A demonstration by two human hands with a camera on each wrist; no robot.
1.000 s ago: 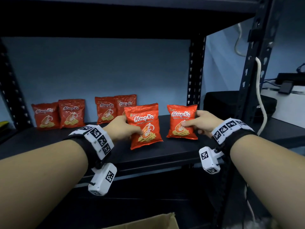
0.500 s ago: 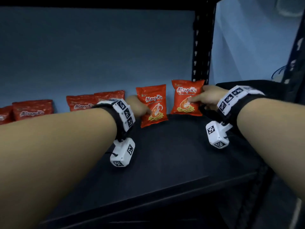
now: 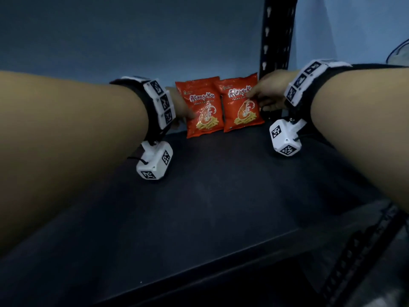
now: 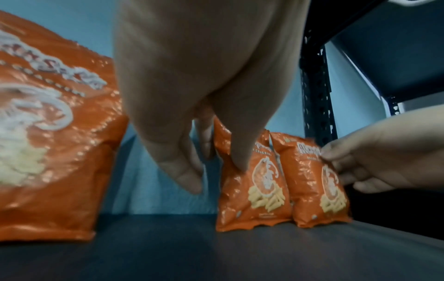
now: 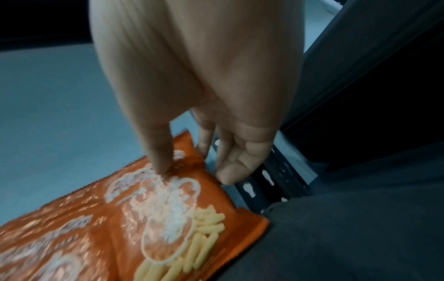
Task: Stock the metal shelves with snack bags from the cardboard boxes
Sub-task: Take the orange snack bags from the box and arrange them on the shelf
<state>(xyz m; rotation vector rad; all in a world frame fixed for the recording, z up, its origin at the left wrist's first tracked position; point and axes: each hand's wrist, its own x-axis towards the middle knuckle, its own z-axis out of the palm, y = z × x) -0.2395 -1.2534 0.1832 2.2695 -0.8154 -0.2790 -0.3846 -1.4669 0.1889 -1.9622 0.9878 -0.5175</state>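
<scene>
Two red snack bags stand side by side at the back of the black metal shelf [image 3: 221,196], against the blue wall. My left hand [image 3: 187,114] holds the left bag [image 3: 204,111] by its left edge, thumb on the front and fingers behind; the left wrist view shows the same grip on this bag [image 4: 254,190]. My right hand [image 3: 260,97] pinches the right bag [image 3: 242,107] near its upper right corner. In the right wrist view the thumb [image 5: 161,161] presses on that bag's [image 5: 144,218] front and the other fingers curl behind its edge.
Just right of the right bag rises a black perforated upright [image 3: 276,34]. Another red bag [image 4: 48,133] stands on the shelf to the left of my left hand. An upper shelf [image 4: 396,47] hangs overhead. The shelf's front edge [image 3: 221,258] lies well behind my wrists.
Both hands carried their bags from the front of the shelf to the back wall, where the bags now stand touching. My head has moved closer in.
</scene>
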